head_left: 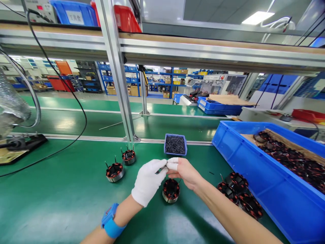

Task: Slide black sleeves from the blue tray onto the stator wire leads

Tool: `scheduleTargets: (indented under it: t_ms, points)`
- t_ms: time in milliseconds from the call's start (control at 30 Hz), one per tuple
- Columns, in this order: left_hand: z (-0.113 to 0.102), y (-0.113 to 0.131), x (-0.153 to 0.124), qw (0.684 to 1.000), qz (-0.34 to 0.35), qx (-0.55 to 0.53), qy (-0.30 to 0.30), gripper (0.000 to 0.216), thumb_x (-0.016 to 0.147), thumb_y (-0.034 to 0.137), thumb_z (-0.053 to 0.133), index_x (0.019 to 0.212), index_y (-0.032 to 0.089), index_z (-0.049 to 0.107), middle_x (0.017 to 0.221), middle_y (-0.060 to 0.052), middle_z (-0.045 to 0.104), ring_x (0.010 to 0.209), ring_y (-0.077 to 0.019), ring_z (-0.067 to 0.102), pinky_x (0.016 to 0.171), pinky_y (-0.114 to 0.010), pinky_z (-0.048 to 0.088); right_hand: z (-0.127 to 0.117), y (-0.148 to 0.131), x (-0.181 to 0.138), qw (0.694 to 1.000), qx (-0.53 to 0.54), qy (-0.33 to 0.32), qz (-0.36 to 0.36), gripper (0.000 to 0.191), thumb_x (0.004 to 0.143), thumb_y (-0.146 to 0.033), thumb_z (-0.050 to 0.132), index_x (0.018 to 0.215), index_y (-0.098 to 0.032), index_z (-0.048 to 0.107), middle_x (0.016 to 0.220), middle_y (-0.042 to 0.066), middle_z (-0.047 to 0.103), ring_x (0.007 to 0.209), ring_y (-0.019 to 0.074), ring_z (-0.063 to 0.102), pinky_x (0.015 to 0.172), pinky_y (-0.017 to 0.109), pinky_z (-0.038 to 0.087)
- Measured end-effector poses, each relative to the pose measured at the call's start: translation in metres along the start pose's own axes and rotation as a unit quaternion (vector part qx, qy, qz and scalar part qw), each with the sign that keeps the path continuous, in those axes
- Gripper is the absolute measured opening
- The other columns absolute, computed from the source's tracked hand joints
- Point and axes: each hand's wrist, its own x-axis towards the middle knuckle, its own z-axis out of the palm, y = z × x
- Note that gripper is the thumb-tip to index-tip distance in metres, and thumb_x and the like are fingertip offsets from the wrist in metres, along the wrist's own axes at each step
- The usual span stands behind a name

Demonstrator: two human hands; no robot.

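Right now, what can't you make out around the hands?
Head view: small piece pinched between left hand and right hand, mostly covered by fingers, too small to identify.
Head view: stator below them, its top edge hidden by the hands.
Head view: black bits in small blue tray, too small to tell apart.
Head view: big blue bin, cut off by the right edge.

Pinching small piece [162, 168] between gloved left hand [148, 181] and bare right hand [184, 173], just above wound stator [171, 190] on green table [63, 189]; small blue tray [175, 154] behind.
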Motion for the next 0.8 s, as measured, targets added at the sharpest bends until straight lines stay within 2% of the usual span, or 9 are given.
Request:
scheduleTargets:
  t_ms: [67, 133, 233, 333, 433, 567, 667, 800]
  points:
    - [-0.001, 0.002, 0.002, 0.999, -0.017, -0.022, 0.017, 0.013, 0.074, 0.020, 0.054, 0.083, 0.020, 0.064, 0.081, -0.001, 0.064, 0.071, -0.0140, 0.057, 0.067, -0.026, 0.046, -0.002, -0.003, -0.001, 0.998, -0.038, 0.025, -0.037, 0.019, 0.066, -0.026, 0.057, 0.081, -0.014, 0.062, 0.072, 0.003, 0.062, 0.069, 0.0137, 0.058, 0.060, 0.023, 0.046]
    - [-0.004, 0.002, 0.005, 0.992, -0.096, -0.085, 0.012, 0.010, 0.073, 0.023, 0.057, 0.079, 0.020, 0.063, 0.080, 0.000, 0.064, 0.072, -0.0137, 0.057, 0.068, -0.024, 0.046, -0.007, -0.004, 0.001, 0.991, -0.083, 0.069, -0.085, 0.020, 0.064, -0.026, 0.059, 0.079, -0.014, 0.063, 0.073, 0.003, 0.061, 0.069, 0.0146, 0.056, 0.057, 0.024, 0.046]
    - [-0.011, -0.006, 0.006, 0.956, -0.218, -0.193, -0.036, 0.014, 0.071, 0.029, 0.061, 0.080, 0.019, 0.062, 0.079, 0.000, 0.064, 0.073, -0.0146, 0.057, 0.067, -0.023, 0.046, -0.020, 0.003, 0.006, 0.983, -0.108, 0.102, -0.112, 0.020, 0.060, -0.026, 0.061, 0.076, -0.013, 0.064, 0.071, 0.002, 0.060, 0.063, 0.0138, 0.053, 0.051, 0.024, 0.046]
    - [-0.012, -0.017, 0.003, 0.924, -0.268, -0.254, -0.101, 0.020, 0.069, 0.033, 0.062, 0.083, 0.017, 0.061, 0.081, -0.001, 0.064, 0.077, -0.0165, 0.057, 0.069, -0.025, 0.046, -0.031, 0.013, 0.009, 0.980, -0.159, 0.080, -0.091, 0.018, 0.063, -0.022, 0.057, 0.075, -0.012, 0.065, 0.067, 0.003, 0.061, 0.056, 0.0124, 0.051, 0.047, 0.023, 0.044]
    - [-0.008, -0.024, -0.002, 0.909, -0.288, -0.271, -0.134, 0.023, 0.069, 0.034, 0.062, 0.084, 0.017, 0.062, 0.084, -0.003, 0.065, 0.081, -0.0181, 0.058, 0.072, -0.026, 0.046, -0.037, 0.017, 0.007, 0.947, -0.289, 0.058, -0.125, 0.017, 0.064, -0.014, 0.053, 0.075, -0.013, 0.067, 0.070, 0.003, 0.063, 0.058, 0.0131, 0.054, 0.054, 0.024, 0.044]
    - [-0.001, -0.023, -0.002, 0.907, -0.285, -0.274, -0.141, 0.022, 0.068, 0.032, 0.063, 0.084, 0.016, 0.062, 0.085, -0.003, 0.065, 0.082, -0.0188, 0.058, 0.074, -0.027, 0.045, -0.040, 0.011, 0.002, 0.863, -0.446, 0.052, -0.230, 0.021, 0.065, -0.006, 0.052, 0.073, -0.017, 0.068, 0.069, 0.001, 0.062, 0.063, 0.0128, 0.054, 0.061, 0.024, 0.041]
    - [0.000, -0.020, -0.001, 0.909, -0.281, -0.265, -0.156, 0.022, 0.068, 0.030, 0.062, 0.085, 0.016, 0.062, 0.084, -0.003, 0.065, 0.082, -0.0188, 0.058, 0.074, -0.027, 0.045, -0.041, 0.006, -0.001, 0.825, -0.491, 0.036, -0.278, 0.023, 0.067, -0.003, 0.052, 0.074, -0.017, 0.067, 0.070, 0.001, 0.059, 0.066, 0.0120, 0.052, 0.061, 0.023, 0.039]
    - [-0.002, -0.017, -0.001, 0.922, -0.262, -0.232, -0.167, 0.020, 0.069, 0.028, 0.060, 0.086, 0.018, 0.063, 0.085, -0.001, 0.065, 0.082, -0.0183, 0.058, 0.074, -0.027, 0.045, -0.040, 0.005, -0.002, 0.796, -0.524, 0.015, -0.303, 0.022, 0.070, -0.003, 0.051, 0.076, -0.017, 0.067, 0.072, 0.001, 0.057, 0.067, 0.0122, 0.049, 0.062, 0.022, 0.037]
